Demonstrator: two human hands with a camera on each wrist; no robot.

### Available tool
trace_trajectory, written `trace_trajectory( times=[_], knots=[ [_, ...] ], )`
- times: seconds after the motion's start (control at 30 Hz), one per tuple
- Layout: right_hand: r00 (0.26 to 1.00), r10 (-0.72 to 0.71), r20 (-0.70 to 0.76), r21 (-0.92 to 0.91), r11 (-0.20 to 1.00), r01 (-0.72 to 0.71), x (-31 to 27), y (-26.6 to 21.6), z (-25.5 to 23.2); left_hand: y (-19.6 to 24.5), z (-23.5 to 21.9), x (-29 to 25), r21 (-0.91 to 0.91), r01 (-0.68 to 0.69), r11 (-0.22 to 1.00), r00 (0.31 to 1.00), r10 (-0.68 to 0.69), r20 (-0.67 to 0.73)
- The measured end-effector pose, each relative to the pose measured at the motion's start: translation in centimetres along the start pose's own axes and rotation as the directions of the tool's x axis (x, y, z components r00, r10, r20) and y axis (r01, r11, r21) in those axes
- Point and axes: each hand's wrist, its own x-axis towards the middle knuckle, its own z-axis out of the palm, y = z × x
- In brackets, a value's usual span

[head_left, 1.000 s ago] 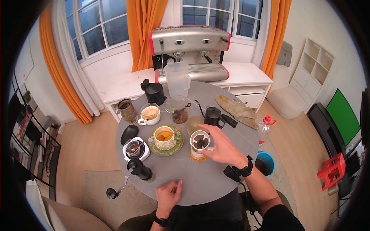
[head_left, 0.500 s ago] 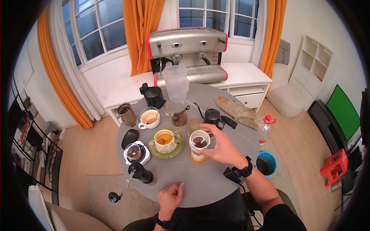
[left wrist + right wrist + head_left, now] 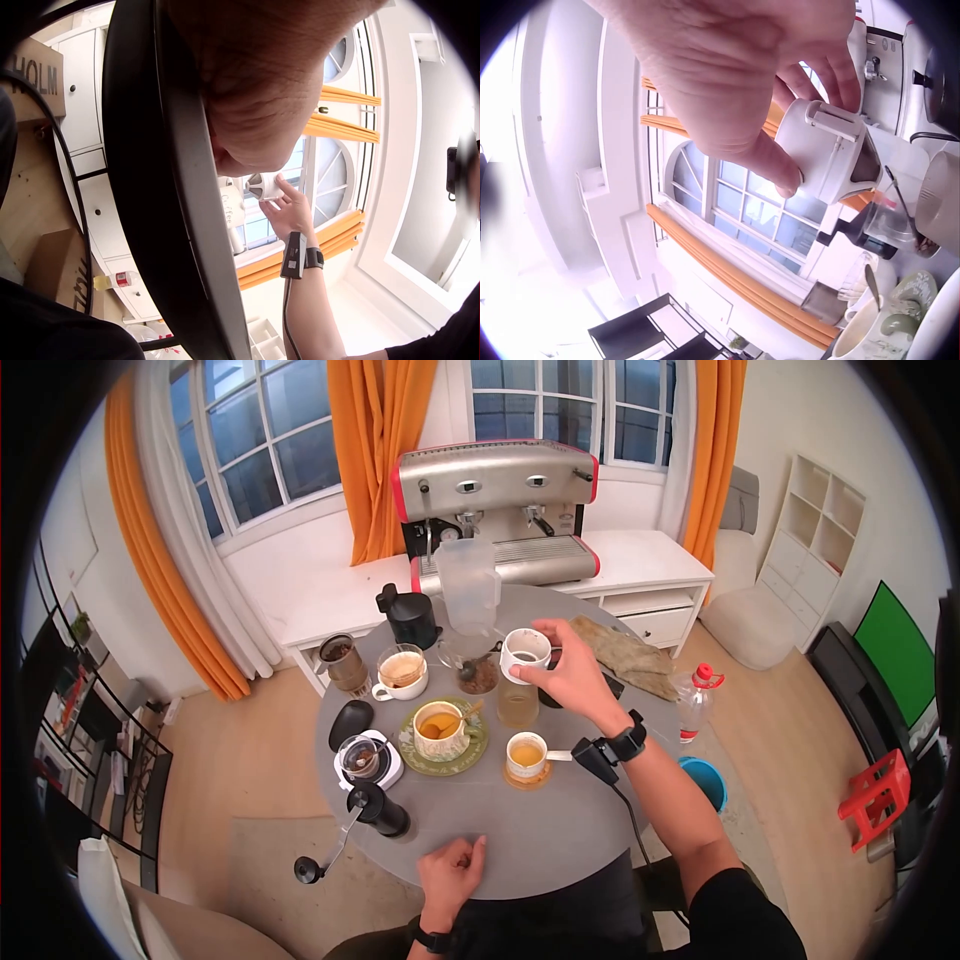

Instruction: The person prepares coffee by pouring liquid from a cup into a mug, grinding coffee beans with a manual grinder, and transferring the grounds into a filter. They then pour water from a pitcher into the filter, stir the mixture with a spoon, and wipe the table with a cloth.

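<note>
My right hand point(image 3: 577, 672) pinches a white filter cup point(image 3: 526, 651) between thumb and fingers, raised over a glass jar point(image 3: 518, 705). In the right wrist view the white filter cup point(image 3: 821, 150) is tilted, with dark mesh at its lower end. A white handled cup point(image 3: 526, 756) holding amber liquid stands on a wooden coaster nearer the table's front. My left hand point(image 3: 451, 872) rests at the front edge with fingers curled, holding nothing. It is nearest the black hand grinder point(image 3: 378, 810).
A patterned cup point(image 3: 440, 728) with a spoon stands on a green plate point(image 3: 447, 765). Around it are a scale point(image 3: 370, 760), a white cup with dripper point(image 3: 401, 672), a glass server point(image 3: 474, 666), a clear pitcher point(image 3: 468, 586) and a crumpled cloth point(image 3: 625, 657). An espresso machine point(image 3: 497, 510) stands behind.
My right hand has lifted the white filter cup off the handled cup and moved it away from me, uncovering amber liquid. My left hand has stayed in place.
</note>
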Motion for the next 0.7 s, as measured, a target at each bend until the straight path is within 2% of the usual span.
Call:
trace_trajectory(
  times=[0.1,0.43,0.53,0.63,0.7],
  knots=[
    [0.998,0.051,0.049,-0.036,0.998,-0.050,0.7,1.6,1.4,0.1,0.0,0.0,0.006,-0.004,1.000,1.000,0.004,-0.003],
    [0.992,0.057,0.114,-0.134,0.990,-0.042,-0.3,5.1,3.2,0.4,-0.2,0.0,-0.003,0.013,1.000,1.000,-0.013,0.012],
    [0.996,-0.037,0.081,-0.219,0.974,0.054,-0.7,6.1,3.2,0.5,-0.2,0.1,0.005,0.008,1.000,1.000,-0.008,0.009],
    [0.989,-0.139,-0.041,-0.236,0.964,0.126,-1.9,5.1,1.9,0.5,-0.2,0.1,0.008,0.002,1.000,1.000,-0.002,0.000],
    [0.996,-0.081,0.029,-0.170,0.982,0.085,-3.1,4.2,0.1,0.6,-0.2,0.1,0.002,0.009,1.000,1.000,-0.009,0.001]
  ],
)
